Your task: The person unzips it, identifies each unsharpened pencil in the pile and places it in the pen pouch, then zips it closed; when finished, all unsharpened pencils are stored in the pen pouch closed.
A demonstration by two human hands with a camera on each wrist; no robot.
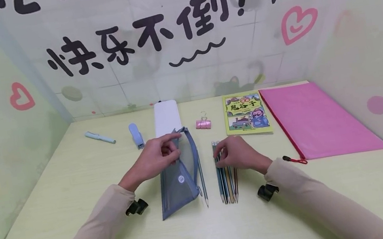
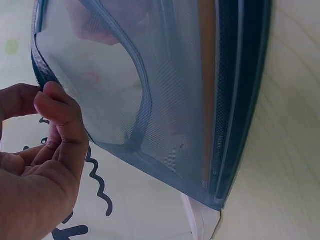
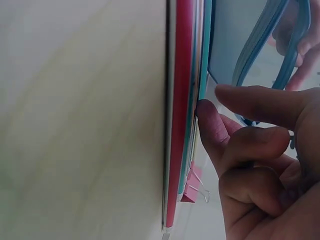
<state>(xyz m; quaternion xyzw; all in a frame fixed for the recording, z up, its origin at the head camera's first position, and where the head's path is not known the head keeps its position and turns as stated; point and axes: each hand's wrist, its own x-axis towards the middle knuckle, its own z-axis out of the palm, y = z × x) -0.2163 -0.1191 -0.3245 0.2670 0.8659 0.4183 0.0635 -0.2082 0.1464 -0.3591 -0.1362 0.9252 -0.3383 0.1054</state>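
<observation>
My left hand [image 1: 158, 157] pinches the upper edge of a blue-grey mesh pencil case [image 1: 177, 187], holding its zipped mouth parted. Through the mesh, a brown pencil [image 2: 206, 90] shows inside in the left wrist view. Beside the case on the right lies a single pencil [image 1: 203, 181]. My right hand [image 1: 238, 153] is over a row of several pencils [image 1: 228, 183], their points toward me. In the right wrist view, one fingertip [image 3: 209, 117] is right at the teal pencil [image 3: 205, 55] on the row's far side; the thumb and index tips stand slightly apart.
Behind the case lies a white flat box [image 1: 166, 117]. A light-blue stapler [image 1: 136, 135] and a blue pen [image 1: 100, 137] are at left. Further right come a pink binder clip [image 1: 203, 124], a yellow comic book [image 1: 247, 113] and a pink zip folder [image 1: 324, 121]. Walls enclose the table's back and sides.
</observation>
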